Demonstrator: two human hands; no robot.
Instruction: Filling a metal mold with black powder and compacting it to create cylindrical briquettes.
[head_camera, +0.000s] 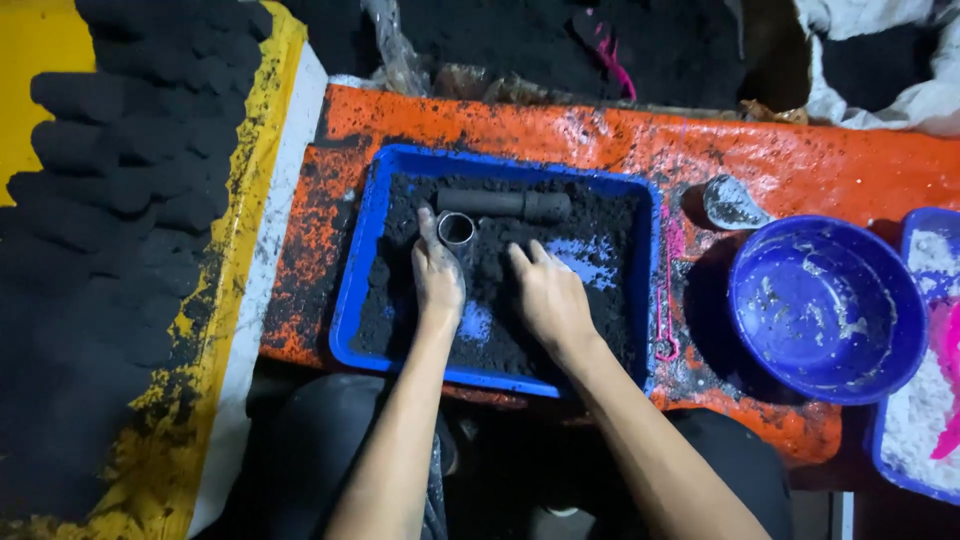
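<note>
A blue rectangular tray (362, 250) filled with black powder lies on an orange surface (780, 150). My left hand (437, 275) rests in the powder with its fingers around a small upright metal tube (456, 229) whose open mouth faces up. My right hand (545, 295) lies flat in the powder just right of the tube, fingers pushing into the black heap. Behind the tube lies a dark cylindrical rod (505, 204) on its side. Both hands are blackened.
Rows of black moulded cylinders (120, 200) are stacked on a yellow sheet at the left. A round blue bowl (825, 305) with white residue stands at the right, beside a blue tray of white powder (915, 420) and a small scoop (732, 203).
</note>
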